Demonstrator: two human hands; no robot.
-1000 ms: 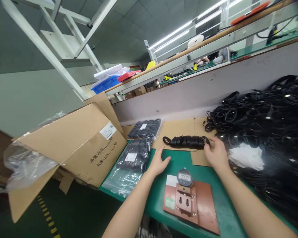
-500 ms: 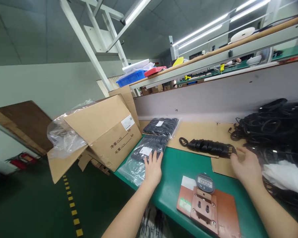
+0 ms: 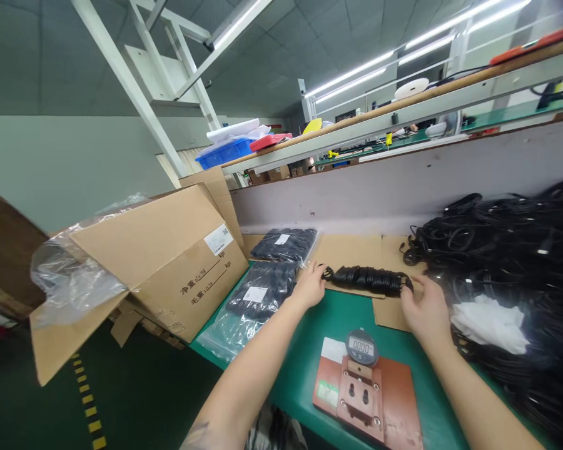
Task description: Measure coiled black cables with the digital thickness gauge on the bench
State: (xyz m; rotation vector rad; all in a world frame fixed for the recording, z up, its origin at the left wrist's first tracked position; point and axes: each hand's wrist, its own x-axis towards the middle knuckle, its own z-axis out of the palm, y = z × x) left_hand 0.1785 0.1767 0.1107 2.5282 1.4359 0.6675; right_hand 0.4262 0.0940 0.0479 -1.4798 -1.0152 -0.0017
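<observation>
Bundle (image 3: 368,280) of black cable lies lengthwise on brown cardboard (image 3: 354,249) at the far side of the green table (image 3: 300,350), with a hand at either end of it. The left hand (image 3: 311,284) has its fingertips against the loop at the left end, palm lowered; I cannot tell from where I stand whether they grip it. The right hand (image 3: 425,306) is curved, thumb and fingers at the right end, and whether they are clenched on the cable I cannot tell either.

Just left of the left hand sit two clear bags of black coils, each with a white label: a far bag (image 3: 291,251) and a near bag (image 3: 279,278). Left of them a box (image 3: 192,262) stands tilted, its flaps open to the left and clear plastic (image 3: 79,284) hanging out.

Between the forearms, on the near part of the table, a gauge (image 3: 361,347) reads 0.000, mounted on a brown plate (image 3: 398,400). To the right, a great heap (image 3: 488,231) of black cables spreads near the right hand, with a crumpled white piece (image 3: 490,322) on it. Along the far side runs a shelf (image 3: 347,128), bearing a blue bin (image 3: 225,153) at its left and a white roll (image 3: 411,89) farther right
</observation>
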